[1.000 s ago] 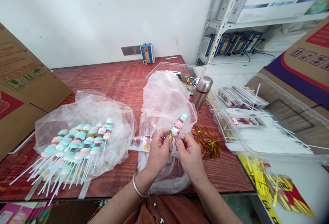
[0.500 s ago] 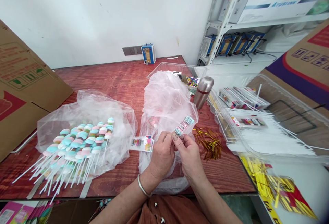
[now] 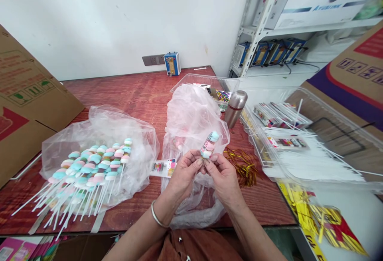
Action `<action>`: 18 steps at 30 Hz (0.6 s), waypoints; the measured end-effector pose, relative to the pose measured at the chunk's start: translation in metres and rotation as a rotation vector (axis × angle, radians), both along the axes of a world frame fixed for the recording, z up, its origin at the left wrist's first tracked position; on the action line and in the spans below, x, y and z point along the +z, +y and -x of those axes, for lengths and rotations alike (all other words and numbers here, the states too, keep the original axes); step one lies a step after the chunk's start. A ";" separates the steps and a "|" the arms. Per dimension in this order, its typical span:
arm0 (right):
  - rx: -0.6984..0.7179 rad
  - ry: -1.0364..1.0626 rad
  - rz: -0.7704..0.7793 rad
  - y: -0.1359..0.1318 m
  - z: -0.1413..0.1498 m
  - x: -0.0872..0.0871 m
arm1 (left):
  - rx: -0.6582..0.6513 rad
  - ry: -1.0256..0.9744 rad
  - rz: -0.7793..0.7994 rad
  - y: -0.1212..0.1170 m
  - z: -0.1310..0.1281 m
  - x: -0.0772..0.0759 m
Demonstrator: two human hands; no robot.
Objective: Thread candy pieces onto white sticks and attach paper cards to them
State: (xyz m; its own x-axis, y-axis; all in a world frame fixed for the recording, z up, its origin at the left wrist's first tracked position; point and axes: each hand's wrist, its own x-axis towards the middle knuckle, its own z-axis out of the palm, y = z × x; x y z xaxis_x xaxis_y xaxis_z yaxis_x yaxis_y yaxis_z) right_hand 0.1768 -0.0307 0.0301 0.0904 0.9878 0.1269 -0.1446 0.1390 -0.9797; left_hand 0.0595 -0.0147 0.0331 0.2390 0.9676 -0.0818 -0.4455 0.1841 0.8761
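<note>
A marshmallow pop [image 3: 208,145] in a printed clear wrapper tilts up from between my hands, its pastel blue, white and pink pieces showing. My left hand [image 3: 188,173] pinches the base of the wrapper with thumb and fingers. Pressed against the same spot from the other side is my right hand [image 3: 220,175], also pinching. Whatever else the fingertips hold there is too small to make out. Beneath both hands lies a crumpled clear plastic bag [image 3: 191,113]. A small printed card [image 3: 161,168] sits left of my left hand. Gold twist ties [image 3: 243,167] lie to the right.
Many marshmallow pops [image 3: 92,165] on white sticks rest on another plastic bag [image 3: 119,119] at left. A steel flask [image 3: 235,108] stands beyond the ties. Right of it, a clear bin [image 3: 260,153] holds white sticks and cards. Cardboard boxes [image 3: 32,93] flank the red table [image 3: 119,87].
The wrapped pop has turned more upright and shows its marshmallow side. Both hands still pinch its base, with the left fingers now spread further around it.
</note>
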 end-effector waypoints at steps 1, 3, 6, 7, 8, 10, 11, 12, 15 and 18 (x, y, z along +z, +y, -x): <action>0.011 -0.080 -0.027 -0.001 -0.003 0.003 | -0.053 -0.015 -0.010 0.001 0.005 0.002; 0.030 -0.330 -0.119 -0.003 -0.010 0.009 | -0.161 0.072 -0.086 0.004 0.017 0.010; -0.019 -0.776 -0.378 -0.006 -0.019 0.019 | -0.307 0.327 -0.344 0.004 0.037 0.028; -0.063 -0.899 -0.470 -0.006 -0.022 0.022 | -0.338 0.417 -0.450 0.004 0.043 0.034; -0.113 -0.997 -0.548 -0.006 -0.025 0.025 | -0.345 0.514 -0.555 0.002 0.047 0.040; -0.199 -1.128 -0.654 -0.006 -0.031 0.031 | -0.307 0.729 -0.732 -0.002 0.052 0.049; -0.223 -1.163 -0.695 -0.007 -0.033 0.033 | -0.273 0.846 -0.801 -0.005 0.052 0.052; -0.233 -1.179 -0.732 -0.008 -0.034 0.035 | -0.245 0.968 -0.857 -0.009 0.052 0.054; -0.229 -1.182 -0.832 -0.014 -0.034 0.040 | -0.238 1.275 -0.965 -0.017 0.047 0.056; -0.203 -1.190 -0.905 -0.023 -0.031 0.043 | -0.210 1.364 -0.956 -0.019 0.043 0.055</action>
State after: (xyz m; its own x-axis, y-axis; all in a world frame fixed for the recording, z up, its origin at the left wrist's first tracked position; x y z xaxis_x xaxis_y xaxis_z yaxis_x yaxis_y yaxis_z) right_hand 0.2077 -0.0538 0.0734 -0.3790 0.5222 0.7640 0.7447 0.6622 -0.0832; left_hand 0.0167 -0.0334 0.0884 0.6166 0.7515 0.2345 0.6439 -0.6528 0.3990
